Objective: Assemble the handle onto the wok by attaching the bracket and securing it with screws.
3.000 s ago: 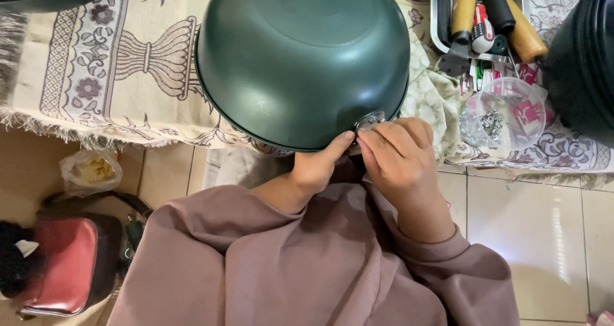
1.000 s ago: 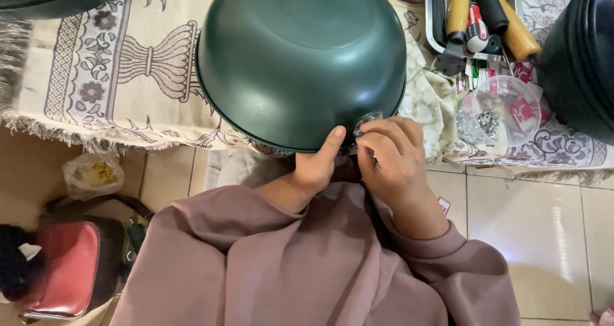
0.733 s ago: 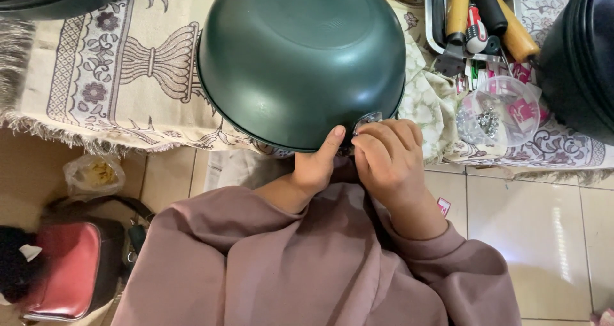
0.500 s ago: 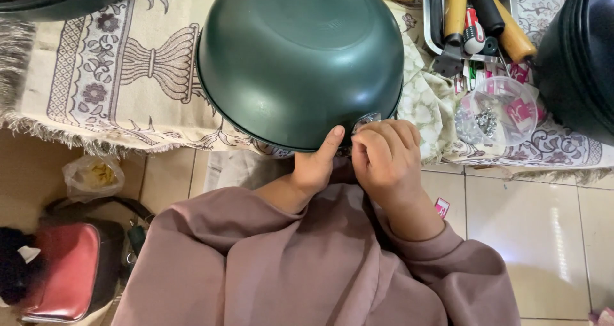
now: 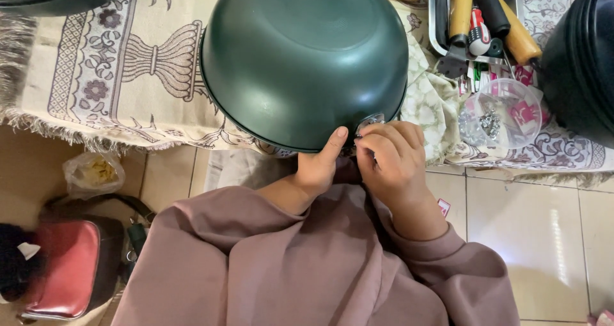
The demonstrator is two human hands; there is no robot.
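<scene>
A dark green wok (image 5: 300,57) sits upside down, its rounded bottom up, on the near edge of a cream patterned rug (image 5: 96,64), its rim jutting over the fringe toward the person. At the rim's near side a small shiny metal fitting (image 5: 371,119) shows. The left hand (image 5: 318,166) grips the rim from below, thumb pressed flat up against the green wall. The right hand (image 5: 391,160) is curled just beside it, fingertips pinched together at the fitting; whatever they hold is hidden. Mauve sleeves (image 5: 307,262) fill the foreground. Toward the rug's right edge lies a clear plastic tub (image 5: 505,112) of small metal parts, and beyond it a tray (image 5: 436,19) of wooden-handled tools. On the tiled floor (image 5: 531,236) at left sit a red bag (image 5: 64,268) and a plastic pouch (image 5: 94,172).
</scene>
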